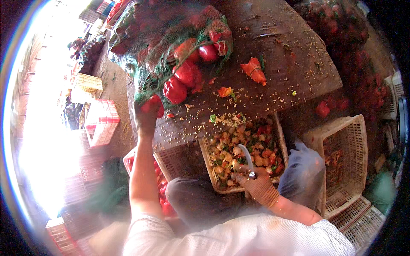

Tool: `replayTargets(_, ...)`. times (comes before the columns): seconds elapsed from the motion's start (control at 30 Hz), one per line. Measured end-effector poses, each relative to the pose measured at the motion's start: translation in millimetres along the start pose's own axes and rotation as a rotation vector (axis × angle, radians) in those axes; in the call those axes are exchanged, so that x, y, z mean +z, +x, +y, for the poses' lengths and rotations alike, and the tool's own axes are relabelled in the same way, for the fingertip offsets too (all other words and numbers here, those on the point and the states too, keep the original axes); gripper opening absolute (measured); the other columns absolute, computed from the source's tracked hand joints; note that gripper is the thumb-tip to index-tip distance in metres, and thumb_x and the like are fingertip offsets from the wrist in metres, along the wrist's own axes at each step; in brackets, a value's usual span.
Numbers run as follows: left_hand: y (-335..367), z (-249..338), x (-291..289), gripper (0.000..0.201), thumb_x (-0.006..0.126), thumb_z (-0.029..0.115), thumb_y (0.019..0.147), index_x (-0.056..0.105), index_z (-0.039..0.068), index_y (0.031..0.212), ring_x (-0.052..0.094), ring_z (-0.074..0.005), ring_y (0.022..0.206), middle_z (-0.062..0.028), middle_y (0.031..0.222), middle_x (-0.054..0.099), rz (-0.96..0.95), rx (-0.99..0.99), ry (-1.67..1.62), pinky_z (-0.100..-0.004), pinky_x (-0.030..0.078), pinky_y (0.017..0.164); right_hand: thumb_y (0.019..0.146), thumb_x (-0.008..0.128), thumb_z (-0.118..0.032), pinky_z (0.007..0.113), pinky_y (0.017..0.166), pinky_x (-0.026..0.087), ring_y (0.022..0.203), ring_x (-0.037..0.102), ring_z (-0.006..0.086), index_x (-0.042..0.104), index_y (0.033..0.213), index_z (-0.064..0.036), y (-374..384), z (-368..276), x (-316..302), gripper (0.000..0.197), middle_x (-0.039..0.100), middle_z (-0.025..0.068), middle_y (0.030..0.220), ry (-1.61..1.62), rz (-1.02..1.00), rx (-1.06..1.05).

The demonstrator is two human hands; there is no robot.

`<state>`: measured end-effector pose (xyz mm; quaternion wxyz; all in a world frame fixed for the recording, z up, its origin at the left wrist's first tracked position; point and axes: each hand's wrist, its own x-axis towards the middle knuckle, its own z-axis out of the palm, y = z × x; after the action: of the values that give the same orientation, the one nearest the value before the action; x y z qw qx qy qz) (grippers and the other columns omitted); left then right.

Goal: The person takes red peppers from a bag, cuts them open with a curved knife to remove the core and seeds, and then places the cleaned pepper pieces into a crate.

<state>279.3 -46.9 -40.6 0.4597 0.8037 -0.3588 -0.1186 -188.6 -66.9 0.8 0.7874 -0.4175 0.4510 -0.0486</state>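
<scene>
My left hand (145, 121) reaches to the left edge of the table, its fingers around a red bell pepper (154, 105) beside the green mesh bag (128, 47). Several loose red peppers (175, 90) spill from the bag's mouth next to it. My right hand (259, 187), in a brownish knit glove, grips a curved-blade knife (247, 156), its pale blade arcing up from the fist. Beneath that hand stands a plastic crate (204, 158) full of pepper cores and green stems (228, 147). The knife's handle is mostly hidden in the glove.
Seeds and a torn orange-red pepper piece (255, 71) lie on the brown table (294, 64). Another crate (365, 145) stands right of my knee. Red pieces fill a crate (163, 183) by my left leg. Mesh bags of peppers (337, 25) are piled at the far right.
</scene>
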Motion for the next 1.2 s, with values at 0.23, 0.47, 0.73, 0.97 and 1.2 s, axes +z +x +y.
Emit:
replayTargets(0.23, -187, 107, 17, 0.077, 0.085, 0.006, 0.078, 0.046, 0.011, 0.145, 0.058, -0.0218, 0.113, -0.0076, 0.129, 0.054, 0.173, -0.293, -0.566, -0.0352, 0.051, 0.101, 0.093, 0.079, -0.026, 0.025, 0.047, 0.046, 0.052, 0.057, 0.0077, 0.073, 0.122, -0.0017, -9, 12, 7, 0.038, 0.066, -0.0005, 0.072, 0.064, -0.015, -0.016)
replayTargets(0.47, -265, 152, 45, 0.067, 0.082, 0.015, 0.08, 0.047, 0.006, 0.136, 0.055, -0.02, 0.112, -0.0079, 0.124, 0.054, 0.069, -0.223, -0.482, -0.0348, 0.048, 0.101, 0.096, 0.074, -0.03, 0.034, 0.083, 0.056, 0.093, 0.068, 0.0166, 0.071, 0.116, -0.0024, -25, 34, 0, 0.034, 0.073, 0.011, 0.099, -0.482, 0.09, -0.493)
replayTargets(0.73, -308, 176, 49, 0.081, 0.09, 0.042, 0.076, 0.049, 0.0, 0.132, 0.057, -0.0325, 0.113, -0.0172, 0.121, 0.054, -0.003, 0.212, -0.186, -0.0423, 0.047, 0.102, 0.093, 0.077, -0.029, 0.034, 0.083, 0.054, 0.091, 0.065, 0.0106, 0.072, 0.116, -0.0019, -81, 32, 28, 0.036, 0.076, 0.0102, 0.097, -0.23, -0.065, -0.505)
replayTargets(0.97, -329, 202, 30, 0.08, 0.092, 0.022, 0.067, 0.05, 0.001, 0.131, 0.055, -0.0368, 0.116, -0.019, 0.124, 0.053, -0.015, 0.482, 0.101, -0.045, 0.046, 0.104, 0.092, 0.072, -0.029, 0.039, 0.079, 0.055, 0.083, 0.068, 0.0175, 0.073, 0.107, -0.0001, -95, 47, 36, 0.033, 0.075, 0.0148, 0.087, -0.361, -0.081, -0.405)
replayTargets(1.2, -334, 230, 35, 0.06, 0.079, 0.021, 0.085, 0.048, 0.001, 0.133, 0.053, -0.0288, 0.118, -0.015, 0.129, 0.052, 0.282, 0.279, -0.181, -0.0406, 0.042, 0.108, 0.092, 0.061, -0.02, 0.049, 0.081, 0.055, 0.088, 0.072, 0.04, 0.072, 0.098, -0.0005, -96, 30, 61, 0.023, 0.073, 0.0228, 0.089, -0.682, 0.095, -0.84)
